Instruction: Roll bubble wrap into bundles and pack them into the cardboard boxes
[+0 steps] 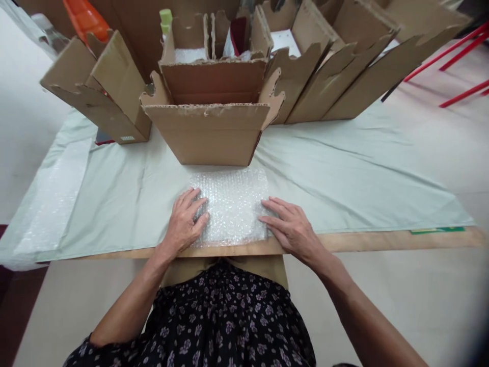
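Observation:
A flat rectangle of clear bubble wrap (234,209) lies on the pale green cloth near the table's front edge. My left hand (186,219) rests on its left side, fingers apart and stretched toward the middle. On the opposite side, my right hand (288,224) touches the right edge with its fingers extended. Neither hand grips the sheet. Just behind the bubble wrap stands an open-topped cardboard box (217,135); its inside is only partly visible.
More cardboard bins (340,71) line the back, some with things inside. A tilted cardboard box (110,97) stands at left, near an orange object (86,20). A long bubble wrap strip (57,193) hangs over the left edge. Red metal legs (451,56) stand at far right.

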A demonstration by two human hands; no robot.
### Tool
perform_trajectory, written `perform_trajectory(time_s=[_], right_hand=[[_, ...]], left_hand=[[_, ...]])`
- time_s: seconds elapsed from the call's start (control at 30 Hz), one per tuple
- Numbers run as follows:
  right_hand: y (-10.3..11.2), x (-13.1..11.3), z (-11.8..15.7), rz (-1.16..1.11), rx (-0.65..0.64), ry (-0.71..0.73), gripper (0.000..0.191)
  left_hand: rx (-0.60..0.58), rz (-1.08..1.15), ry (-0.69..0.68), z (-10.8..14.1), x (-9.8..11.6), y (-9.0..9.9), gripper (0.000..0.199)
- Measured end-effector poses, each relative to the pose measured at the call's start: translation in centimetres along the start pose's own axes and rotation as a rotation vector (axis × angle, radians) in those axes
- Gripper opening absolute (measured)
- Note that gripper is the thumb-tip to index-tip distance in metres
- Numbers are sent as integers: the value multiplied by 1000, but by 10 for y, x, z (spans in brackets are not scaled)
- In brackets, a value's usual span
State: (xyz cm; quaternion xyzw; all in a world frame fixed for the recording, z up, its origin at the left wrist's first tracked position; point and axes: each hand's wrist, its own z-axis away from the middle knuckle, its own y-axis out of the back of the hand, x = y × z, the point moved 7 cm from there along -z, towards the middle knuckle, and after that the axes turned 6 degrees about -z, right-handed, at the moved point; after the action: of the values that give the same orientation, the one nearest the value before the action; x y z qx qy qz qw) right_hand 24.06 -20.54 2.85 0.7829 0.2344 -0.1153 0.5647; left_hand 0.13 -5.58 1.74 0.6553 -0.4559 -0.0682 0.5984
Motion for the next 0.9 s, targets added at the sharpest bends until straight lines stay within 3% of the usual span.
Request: perform_trajectory(time_s=[0.13, 0.23, 0.33, 0.43, 0.53, 0.6, 0.7, 0.9], right_hand=[[12, -2, -9, -278, 140, -85, 23], [19, 7, -9, -569, 190, -298, 22], [11, 21, -6, -786, 206, -532, 29], [0, 33, -3, -900, 269, -642, 34], [-4, 40, 0, -992, 319, -656, 38], [-1, 39, 1, -989, 305, -615, 57], [8, 36, -1, -803, 272, -576, 76], [11, 44, -13, -274, 309, -620, 59]], left_hand=[[-94, 241, 55, 4, -11, 13, 41], [-160, 562, 64, 11, -18, 28, 55], [-215, 776, 95, 17, -21, 33, 77], [-205, 646, 216, 14, -22, 27, 80], [-98, 485, 335, 5, -21, 18, 47], [-20, 427, 363, -2, -19, 14, 36], [88, 296, 339, -7, -15, 12, 33], [241, -27, 183, -10, -4, 10, 32]])
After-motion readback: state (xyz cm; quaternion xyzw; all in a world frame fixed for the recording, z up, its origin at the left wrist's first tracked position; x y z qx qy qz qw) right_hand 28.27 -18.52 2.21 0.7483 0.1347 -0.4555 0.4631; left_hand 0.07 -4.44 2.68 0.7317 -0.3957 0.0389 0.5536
